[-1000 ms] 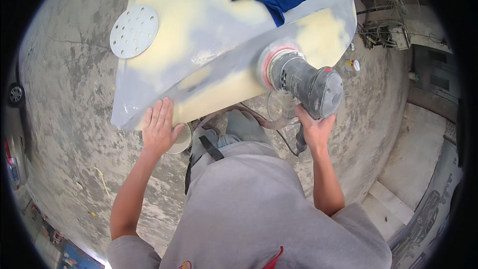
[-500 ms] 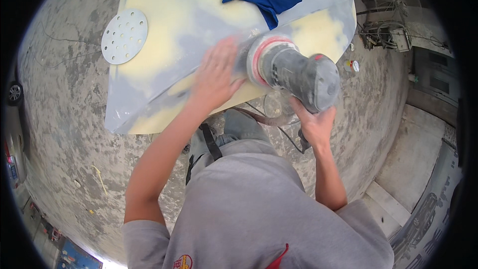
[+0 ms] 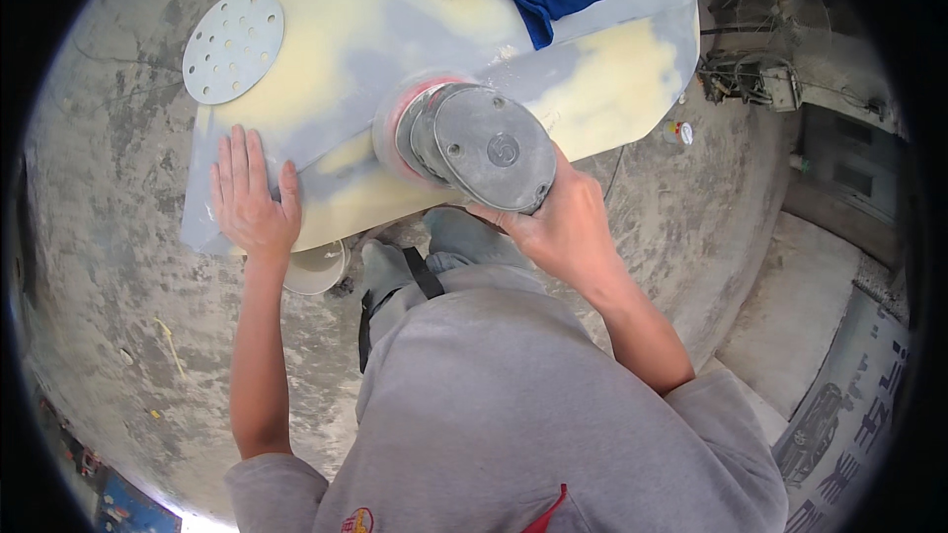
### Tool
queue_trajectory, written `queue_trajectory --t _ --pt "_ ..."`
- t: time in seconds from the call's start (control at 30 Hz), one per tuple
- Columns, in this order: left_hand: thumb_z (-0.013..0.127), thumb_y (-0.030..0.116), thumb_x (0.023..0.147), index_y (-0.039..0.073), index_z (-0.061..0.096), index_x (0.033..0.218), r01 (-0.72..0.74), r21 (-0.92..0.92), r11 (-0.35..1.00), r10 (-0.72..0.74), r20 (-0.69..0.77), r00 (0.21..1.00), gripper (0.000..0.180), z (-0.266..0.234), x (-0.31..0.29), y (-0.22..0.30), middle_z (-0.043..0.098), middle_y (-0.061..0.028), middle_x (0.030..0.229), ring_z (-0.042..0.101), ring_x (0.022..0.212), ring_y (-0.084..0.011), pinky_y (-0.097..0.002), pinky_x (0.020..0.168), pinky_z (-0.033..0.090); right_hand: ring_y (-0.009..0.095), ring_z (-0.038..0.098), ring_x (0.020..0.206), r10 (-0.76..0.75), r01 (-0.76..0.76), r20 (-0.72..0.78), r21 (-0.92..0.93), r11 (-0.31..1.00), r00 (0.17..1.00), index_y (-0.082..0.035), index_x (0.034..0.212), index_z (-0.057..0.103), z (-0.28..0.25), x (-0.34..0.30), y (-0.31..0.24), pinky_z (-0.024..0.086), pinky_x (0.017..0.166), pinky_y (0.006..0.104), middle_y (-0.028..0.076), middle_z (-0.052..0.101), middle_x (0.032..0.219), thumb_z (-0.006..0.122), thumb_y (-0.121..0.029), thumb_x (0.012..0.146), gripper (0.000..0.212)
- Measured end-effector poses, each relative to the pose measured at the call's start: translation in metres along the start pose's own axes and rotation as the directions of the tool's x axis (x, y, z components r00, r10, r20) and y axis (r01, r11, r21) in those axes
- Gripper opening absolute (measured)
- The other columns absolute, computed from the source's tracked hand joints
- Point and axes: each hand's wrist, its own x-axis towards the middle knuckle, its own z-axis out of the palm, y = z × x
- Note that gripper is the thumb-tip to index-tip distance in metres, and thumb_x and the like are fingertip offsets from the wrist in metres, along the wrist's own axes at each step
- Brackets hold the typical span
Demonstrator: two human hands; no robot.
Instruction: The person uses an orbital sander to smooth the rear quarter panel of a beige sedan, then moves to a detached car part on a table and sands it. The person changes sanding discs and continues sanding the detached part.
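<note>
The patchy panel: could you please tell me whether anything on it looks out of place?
The perforated sanding disc juts past the left edge of the panel, so it looks precarious. Nothing else stands out.

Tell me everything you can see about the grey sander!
The sander has a dull grey body that looks like dusty plastic. Its oval end cap faces the camera, with a round mark in the middle and small screw-like spots near the edge. Beyond the cap is a wide, round, pale pad with some red, seemingly resting on the yellow-and-grey panel. The body slants right from the pad. The right hand grips it. I can't tell if it's spinning.
</note>
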Motion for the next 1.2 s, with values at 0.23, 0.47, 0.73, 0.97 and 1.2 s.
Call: queue_trajectory --t 0.23,0.47,0.73,0.97,1.2 --pt "0.07 0.047 0.097 0.009 0.06 0.15 0.091 0.019 0.996 -0.09 -0.019 0.996 0.067 -0.004 0.004 0.012 0.057 -0.01 0.157 0.052 0.146 -0.0348 -0.0535 0.118 0.04 0.033 0.077 0.106 0.088 -0.081 -0.034 0.16 0.984 0.996 0.008 0.132 0.063 -0.036 0.026 -0.009 0.058 0.093 0.0417 0.024 0.077 0.114 0.093 -0.026 0.082 0.068" --pt "0.07 0.055 0.094 0.009 0.063 0.145 0.103 -0.017 0.995 -0.104 -0.068 0.992 0.069 -0.005 0.006 0.014 0.059 -0.0094 0.155 0.054 0.144 -0.0342 -0.0539 0.115 0.042 0.038 0.076 0.109 -0.127 0.136 0.123 -0.062 0.989 0.984 0.01 0.136 0.056 -0.012 0.014 -0.031 0.058 0.093 0.0466 0.028 0.076 0.112 0.094 -0.033 0.079 0.08" --pt "0.07 0.05 0.095 0.009 0.065 0.143 0.106 -0.037 0.994 -0.109 -0.092 0.99 0.064 -0.003 0.003 0.01 0.06 -0.0092 0.154 0.055 0.142 -0.0343 -0.0538 0.116 0.042 0.027 0.076 0.105 0.177 -0.18 0.091 0.036 0.983 0.98 0.007 0.126 0.068 -0.036 0.037 -0.046 0.059 0.093 0.0407 0.02 0.079 0.11 0.09 -0.021 0.084 0.056" --pt "0.067 0.042 0.097 0.009 0.065 0.143 0.098 -0.053 0.994 -0.102 -0.076 0.992 0.056 -0.004 0.002 0.008 0.059 -0.0088 0.154 0.053 0.143 -0.0333 -0.0531 0.118 0.041 0.034 0.077 0.105 -0.098 0.122 0.166 -0.136 0.983 0.981 0.008 0.131 0.061 0.011 0.015 -0.063 0.059 0.093 0.0424 0.025 0.078 0.111 0.092 -0.026 0.082 0.067" --pt "0.065 0.038 0.097 0.009 0.064 0.143 0.104 -0.062 0.993 -0.109 -0.086 0.99 0.054 -0.002 0.0 0.007 0.059 -0.0093 0.154 0.052 0.144 -0.0331 -0.0522 0.119 0.04 0.024 0.076 0.092 0.177 -0.179 0.081 0.017 0.984 0.981 0.005 0.121 0.07 -0.028 0.033 -0.043 0.059 0.086 0.0376 0.016 0.08 0.105 0.087 -0.02 0.088 0.045"
